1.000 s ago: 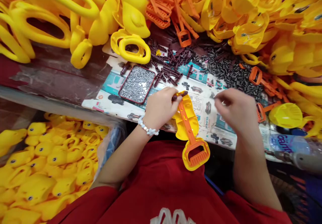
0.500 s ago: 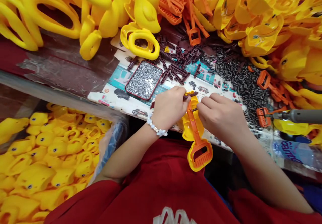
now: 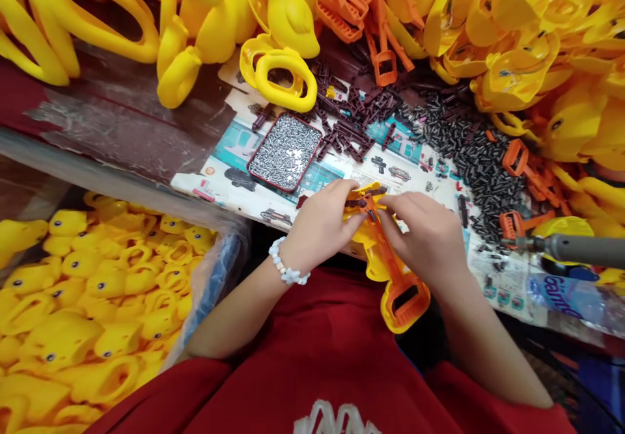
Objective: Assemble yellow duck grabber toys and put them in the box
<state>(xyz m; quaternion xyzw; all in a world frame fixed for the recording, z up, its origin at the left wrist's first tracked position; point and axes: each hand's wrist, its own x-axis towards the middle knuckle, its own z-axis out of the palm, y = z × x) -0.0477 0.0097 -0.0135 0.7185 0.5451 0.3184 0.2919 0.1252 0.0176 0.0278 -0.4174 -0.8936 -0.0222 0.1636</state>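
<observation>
Over the table's front edge, my left hand [image 3: 319, 222] is closed on the upper end of a yellow plastic toy shell [image 3: 375, 266]. An orange handled piece [image 3: 389, 258] lies along the inside of the shell, its ring-shaped grip pointing down and right. Dark brown plastic parts [image 3: 374, 200] sit across the top end, between the fingertips of both hands. My right hand [image 3: 430, 229] is closed, thumb and fingers pinching at that end from the right. Its fingers partly hide what they grip.
A red-rimmed tray [image 3: 250, 164] of silver screws stands left of my hands. Brown parts [image 3: 349, 138] and dark pins [image 3: 488, 193] lie behind. At right are a grey power screwdriver [image 3: 576, 249] and a bottle [image 3: 566, 294]. Yellow duck shells [image 3: 83, 317] fill a bin at lower left.
My right hand has moved in toward the shell's top end, by my left fingertips. The ring grip has swung to the right. A dark pin seen earlier at my right fingertips no longer shows there.
</observation>
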